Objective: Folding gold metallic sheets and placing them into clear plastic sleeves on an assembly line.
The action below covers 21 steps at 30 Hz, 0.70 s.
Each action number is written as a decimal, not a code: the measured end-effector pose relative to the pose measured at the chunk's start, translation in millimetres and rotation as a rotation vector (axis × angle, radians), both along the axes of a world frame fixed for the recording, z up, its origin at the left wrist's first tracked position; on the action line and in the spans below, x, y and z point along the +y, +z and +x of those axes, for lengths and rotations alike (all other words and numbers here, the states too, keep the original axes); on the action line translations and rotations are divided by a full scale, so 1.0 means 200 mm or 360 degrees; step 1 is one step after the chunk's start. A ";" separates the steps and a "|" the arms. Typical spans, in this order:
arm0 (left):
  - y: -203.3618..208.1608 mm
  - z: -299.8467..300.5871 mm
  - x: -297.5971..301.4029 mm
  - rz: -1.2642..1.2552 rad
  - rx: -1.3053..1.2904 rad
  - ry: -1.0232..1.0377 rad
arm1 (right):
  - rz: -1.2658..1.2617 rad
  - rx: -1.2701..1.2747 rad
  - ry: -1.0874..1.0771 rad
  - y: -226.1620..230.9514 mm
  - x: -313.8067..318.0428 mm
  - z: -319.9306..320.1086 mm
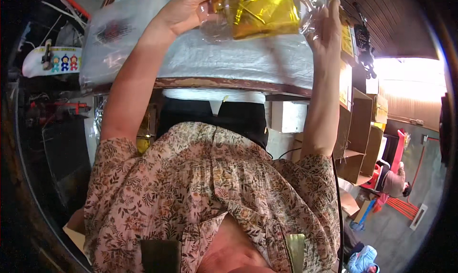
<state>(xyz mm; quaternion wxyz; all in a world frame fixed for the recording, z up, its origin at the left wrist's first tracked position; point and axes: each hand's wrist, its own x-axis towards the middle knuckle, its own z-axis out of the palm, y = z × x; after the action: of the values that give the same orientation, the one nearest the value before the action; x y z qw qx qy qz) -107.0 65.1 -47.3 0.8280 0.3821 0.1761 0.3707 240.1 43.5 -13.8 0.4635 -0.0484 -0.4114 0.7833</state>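
A shiny gold foil packet (267, 13) in a loose transparent plastic bag (217, 30) is held up over the far part of the table. My left hand (188, 10) grips the bag's left side, fingers reaching over its top corner. At the other end, my right hand (327, 30) has crinkled plastic between thumb and fingers; some fingertips are hidden by the bag or cut off at the top. Both forearms stretch forward over the table edge. Beneath the packet lies a whitish sheet (205, 56) covering the tabletop.
The table's worn wooden edge (210, 83) runs in front of my body. Transparent plastic (114, 39) lies at the left. Open cardboard boxes (355, 134) stand at the right, and a white box (288, 116) sits below the table. Two people (393, 180) are farther off at the right.
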 end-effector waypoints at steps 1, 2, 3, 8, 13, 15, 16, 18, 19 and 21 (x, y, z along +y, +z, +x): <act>0.08 -0.03 -0.09 0.0023 0.0086 0.0222 | -0.0109 -0.0038 -0.0205 0.02 -0.03 -0.12; 0.13 -0.03 -0.12 0.0058 0.0142 0.0412 | -0.0089 -0.0034 -0.0208 0.03 -0.10 -0.17; -0.13 -0.27 0.06 0.0219 0.0093 0.0217 | -0.0036 -0.0370 -0.0504 0.06 -0.17 -0.25; -0.03 -0.22 0.02 0.0277 -0.0271 0.0221 | -0.0079 -0.0949 -0.1063 0.02 -0.32 -0.27; 0.02 -0.27 -0.03 0.0330 -0.0337 0.0121 | -0.0086 -0.0901 -0.1276 0.03 -0.39 -0.32; 0.01 -0.29 -0.06 0.0312 -0.0356 0.0070 | -0.0044 -0.0920 -0.1347 0.05 -0.40 -0.33; 0.00 -0.30 -0.06 0.0331 -0.0348 0.0062 | -0.0023 -0.0927 -0.1380 0.06 -0.41 -0.34; 0.02 -0.30 -0.08 0.0315 -0.0380 0.0011 | -0.0014 -0.0919 -0.1421 0.07 -0.43 -0.34; 0.02 -0.29 -0.09 0.0340 -0.0348 0.0073 | -0.0022 -0.0935 -0.1429 0.06 -0.43 -0.34; 0.03 -0.28 -0.11 0.0343 -0.0308 0.0108 | -0.0030 -0.0982 -0.1424 0.06 -0.43 -0.33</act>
<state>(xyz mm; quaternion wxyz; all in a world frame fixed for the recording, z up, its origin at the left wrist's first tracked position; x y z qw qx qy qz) -163.5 43.9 -40.7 0.7822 0.4251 0.0675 0.4504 174.2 -42.5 -2.2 0.6089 -0.4507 -0.4607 0.4625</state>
